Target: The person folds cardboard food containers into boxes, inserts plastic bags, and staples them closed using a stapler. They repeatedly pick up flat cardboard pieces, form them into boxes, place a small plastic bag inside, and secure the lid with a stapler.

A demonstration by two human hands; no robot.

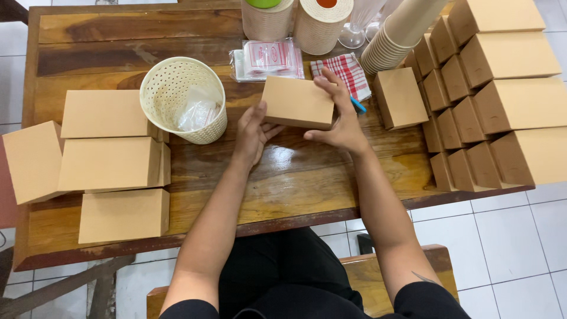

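Both hands, left hand [253, 131], right hand [341, 115], gripping cardboard box [297, 101] between them

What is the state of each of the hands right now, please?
Left hand: closed on the left end of the brown cardboard box.
Right hand: closed on the right end of the same box, held above the wooden table.

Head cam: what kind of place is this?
Likely a small food or drink shop's packing table. Both hands, left hand and right hand, hold a brown cardboard box over a wooden table; stacked boxes and a paper cup stack sit nearby, white tile floor below.
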